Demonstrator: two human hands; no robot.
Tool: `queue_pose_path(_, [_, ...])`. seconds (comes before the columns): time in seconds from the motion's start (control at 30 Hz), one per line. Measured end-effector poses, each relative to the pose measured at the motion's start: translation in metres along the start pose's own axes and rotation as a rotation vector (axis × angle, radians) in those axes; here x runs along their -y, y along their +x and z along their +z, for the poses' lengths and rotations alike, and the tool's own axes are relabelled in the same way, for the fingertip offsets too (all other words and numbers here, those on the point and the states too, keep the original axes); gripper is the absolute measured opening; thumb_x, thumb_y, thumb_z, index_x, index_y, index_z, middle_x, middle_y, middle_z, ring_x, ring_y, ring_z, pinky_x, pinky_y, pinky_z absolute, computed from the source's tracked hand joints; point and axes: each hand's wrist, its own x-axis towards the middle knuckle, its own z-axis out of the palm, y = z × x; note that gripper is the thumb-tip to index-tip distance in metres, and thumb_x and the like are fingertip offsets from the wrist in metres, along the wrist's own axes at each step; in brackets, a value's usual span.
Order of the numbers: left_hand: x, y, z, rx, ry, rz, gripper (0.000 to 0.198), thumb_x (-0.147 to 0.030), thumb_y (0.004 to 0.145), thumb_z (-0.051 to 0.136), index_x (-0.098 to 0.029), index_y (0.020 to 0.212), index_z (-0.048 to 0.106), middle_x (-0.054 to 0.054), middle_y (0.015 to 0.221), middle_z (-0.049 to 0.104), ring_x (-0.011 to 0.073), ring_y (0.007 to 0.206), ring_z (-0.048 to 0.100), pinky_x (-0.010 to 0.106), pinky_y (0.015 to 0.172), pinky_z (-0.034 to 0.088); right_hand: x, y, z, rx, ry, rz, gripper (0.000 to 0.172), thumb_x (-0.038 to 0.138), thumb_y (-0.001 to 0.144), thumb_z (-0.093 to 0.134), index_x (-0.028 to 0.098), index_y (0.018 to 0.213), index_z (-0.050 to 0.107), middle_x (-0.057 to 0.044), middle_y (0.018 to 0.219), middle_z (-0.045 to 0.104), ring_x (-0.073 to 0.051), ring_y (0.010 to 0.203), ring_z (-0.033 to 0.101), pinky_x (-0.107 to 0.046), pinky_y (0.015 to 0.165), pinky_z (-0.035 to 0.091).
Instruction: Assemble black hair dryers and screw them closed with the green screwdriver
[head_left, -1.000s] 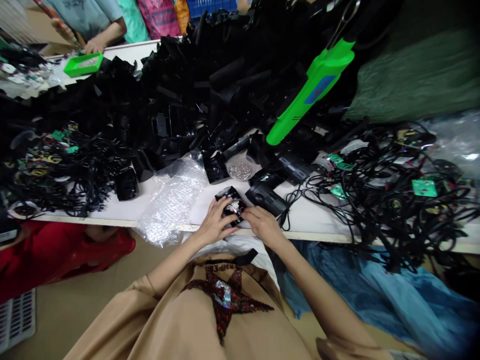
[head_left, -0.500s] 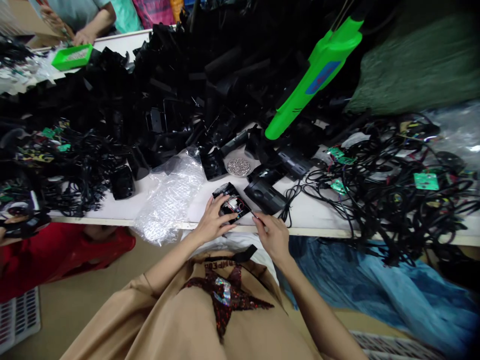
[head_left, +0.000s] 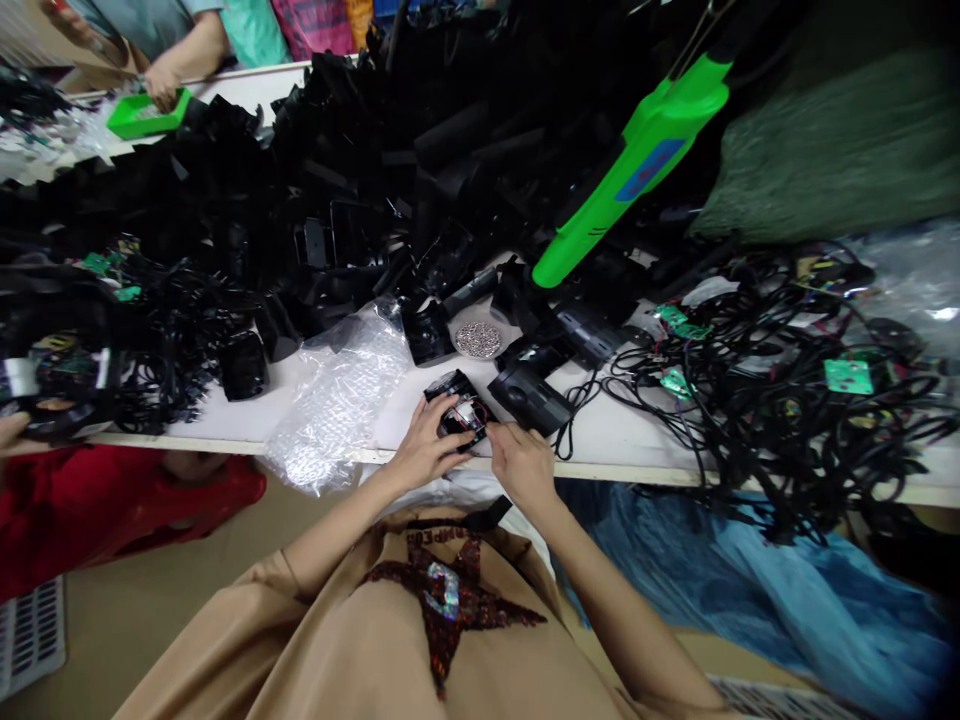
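Housing (head_left: 453,381) is gripped by L hand (head_left: 420,445), fingers half-spread, & best braced so, w/ wires (head_left: 475,410) btwn both hands' fingertips eased clear of R hand (head_left: 523,462), fingers bunched, hold unclear.

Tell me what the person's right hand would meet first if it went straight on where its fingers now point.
Most likely, the right hand would meet the open black plastic housing with coloured wires inside, just ahead of it; depth is unclear, so they may be touching.
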Motion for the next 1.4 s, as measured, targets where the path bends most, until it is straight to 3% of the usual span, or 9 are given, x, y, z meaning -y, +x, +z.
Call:
queue_pose_path(0.23, [-0.001, 0.0, -0.003, 0.032, 0.009, -0.038, 0.03, -0.034, 0.081, 0.06, -0.024, 0.109, 0.061, 0.011, 0.143, 0.022, 0.0324, 0.131, 0.025, 0.059, 0.104, 0.022, -0.001, -0.006, -0.012, -0.005, -0.134, -0.007, 0.02, 0.012, 0.086, 0.046, 0.015, 0.091, 0.065, -0.003, 0.07, 0.062, -0.016, 0.063, 0.052, -0.029, 0.064, 0.029])
queue_pose_path(0.5, [-0.003, 0.004, -0.008, 0.058, 0.003, -0.047, 0.03, -0.035, 0.081, 0.059, -0.024, 0.109, 0.06, 0.012, 0.142, 0.024, 0.0326, 0.132, 0.025, 0.058, 0.105, 0.02, 0.014, 0.024, -0.026, 0.174, -0.274, -0.114, 0.015, 0.008, 0.082, 0.049, 0.014, 0.081, 0.063, -0.006, 0.073, 0.061, -0.019, 0.067, 0.051, -0.032, 0.065, 0.024])
queue_pose_path(0.63, [-0.001, 0.002, -0.007, 0.042, -0.009, -0.047, 0.03, -0.035, 0.081, 0.06, -0.024, 0.109, 0.061, 0.012, 0.143, 0.023, 0.033, 0.132, 0.026, 0.058, 0.106, 0.02, 0.014, 0.028, -0.024, 0.154, -0.258, -0.109, 0.014, 0.008, 0.081, 0.049, 0.014, 0.078, 0.062, -0.006, 0.071, 0.06, -0.02, 0.066, 0.05, -0.032, 0.064, 0.024])
queue_pose_path(0.77, [-0.001, 0.001, -0.007, 0.036, -0.007, -0.055, 0.029, -0.037, 0.081, 0.059, -0.024, 0.107, 0.062, 0.011, 0.144, 0.023, 0.0325, 0.131, 0.027, 0.057, 0.106, 0.019, 0.011, 0.025, -0.019, 0.076, -0.192, -0.099, 0.015, 0.011, 0.083, 0.047, 0.015, 0.081, 0.062, -0.005, 0.068, 0.059, -0.019, 0.066, 0.05, -0.032, 0.064, 0.026])
queue_pose_path(1.1, [-0.003, 0.003, -0.006, 0.03, -0.014, -0.067, 0.025, -0.036, 0.082, 0.057, -0.024, 0.103, 0.064, 0.011, 0.143, 0.027, 0.031, 0.131, 0.027, 0.055, 0.107, 0.019, 0.009, 0.028, 0.007, 0.107, -0.129, -0.031, 0.031, 0.016, 0.09, 0.037, 0.014, 0.072, 0.063, -0.007, 0.066, 0.059, -0.018, 0.062, 0.05, -0.032, 0.061, 0.028])
queue_pose_path(1.2, [-0.004, 0.002, -0.006, 0.021, -0.015, -0.074, 0.026, -0.037, 0.083, 0.056, -0.024, 0.104, 0.064, 0.012, 0.141, 0.028, 0.0313, 0.132, 0.026, 0.056, 0.106, 0.019, 0.003, 0.025, 0.006, 0.132, -0.081, -0.051, 0.029, 0.016, 0.09, 0.036, 0.014, 0.084, 0.065, -0.007, 0.07, 0.059, -0.018, 0.065, 0.052, -0.031, 0.06, 0.033])
queue_pose_path(1.3, [-0.005, 0.002, -0.005, 0.011, -0.02, -0.077, 0.027, -0.038, 0.083, 0.055, -0.024, 0.105, 0.063, 0.013, 0.14, 0.029, 0.0315, 0.131, 0.026, 0.056, 0.106, 0.02, -0.004, 0.017, -0.002, 0.163, 0.145, -0.065, 0.031, 0.015, 0.09, 0.034, 0.012, 0.11, 0.057, -0.009, 0.089, 0.061, -0.018, 0.078, 0.057, -0.029, 0.067, 0.042])
queue_pose_path(1.4, [-0.006, 0.002, -0.005, 0.006, -0.025, -0.086, 0.027, -0.038, 0.083, 0.056, -0.024, 0.105, 0.063, 0.012, 0.141, 0.029, 0.0314, 0.131, 0.026, 0.056, 0.106, 0.02, -0.01, 0.006, -0.007, 0.08, 0.33, 0.023, 0.028, 0.02, 0.091, 0.036, 0.014, 0.11, 0.055, -0.011, 0.096, 0.06, -0.019, 0.088, 0.058, -0.032, 0.076, 0.047])
